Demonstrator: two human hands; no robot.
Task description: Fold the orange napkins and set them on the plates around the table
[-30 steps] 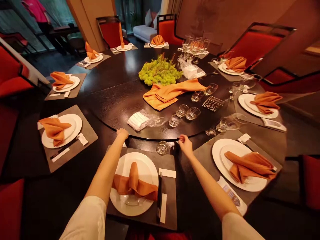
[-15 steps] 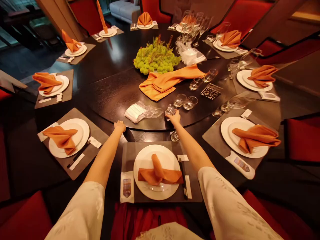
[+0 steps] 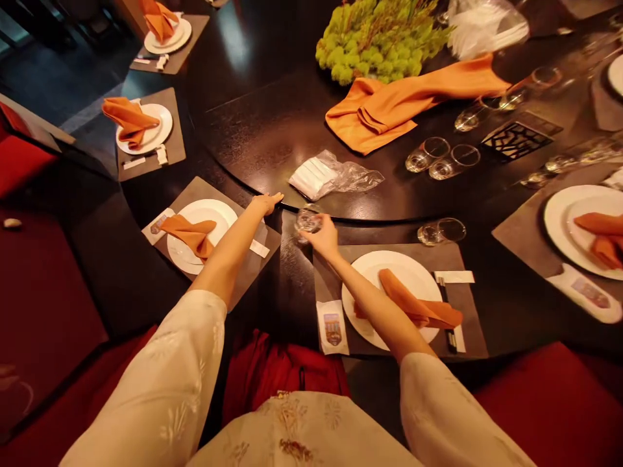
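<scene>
My right hand [image 3: 322, 237] is closed around a small clear glass [image 3: 308, 220], held just above the dark table between two place settings. My left hand [image 3: 266, 201] rests with fingers stretched flat on the rim of the round turntable [image 3: 272, 136]. Below my right forearm lies a white plate [image 3: 389, 285] with a folded orange napkin [image 3: 418, 308] on a grey placemat [image 3: 467, 318]. To the left sits another plate [image 3: 202, 227] with an orange napkin. A second small glass [image 3: 440, 231] lies tipped at the top of the near placemat.
On the turntable are a plastic packet of white items [image 3: 324, 176], a loose orange cloth [image 3: 409, 100], a green plant centrepiece [image 3: 374, 35], several small glasses [image 3: 440, 155] and a patterned holder [image 3: 516, 137]. More place settings ring the table. Red chair seats [image 3: 282, 366] stand close below.
My right hand took a small glass off the turntable and carried it left and toward me. The left hand stays on the turntable rim. My view dropped and swung left.
</scene>
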